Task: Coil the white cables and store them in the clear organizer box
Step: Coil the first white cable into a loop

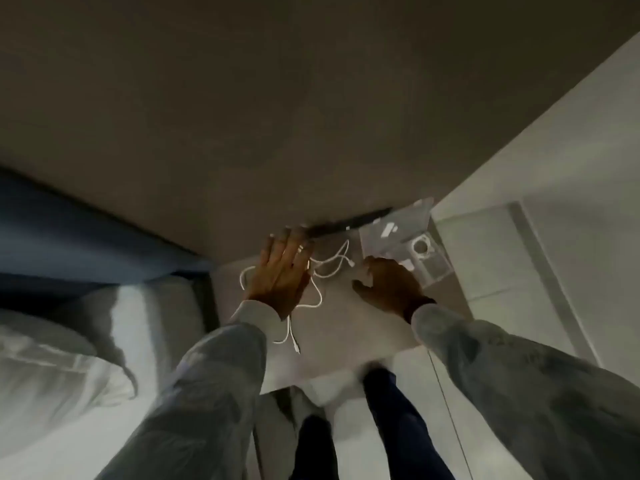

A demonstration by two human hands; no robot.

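Note:
A loose white cable lies tangled on a small pale tabletop. One connector end hangs near the front edge. My left hand lies flat over the cable's left loops, fingers spread. My right hand hovers just right of the cable, fingers curled, next to the clear organizer box. The box stands open with its lid tipped up at the back. Inside it sit a coiled white cable and a small white plug. Whether either hand pinches the cable is hidden.
A bed with a grey pillow and dark blue headboard fills the left. A brownish wall rises behind the table, with a dark strip at its base. White cabinet fronts stand at the right. My legs and pale floor show below.

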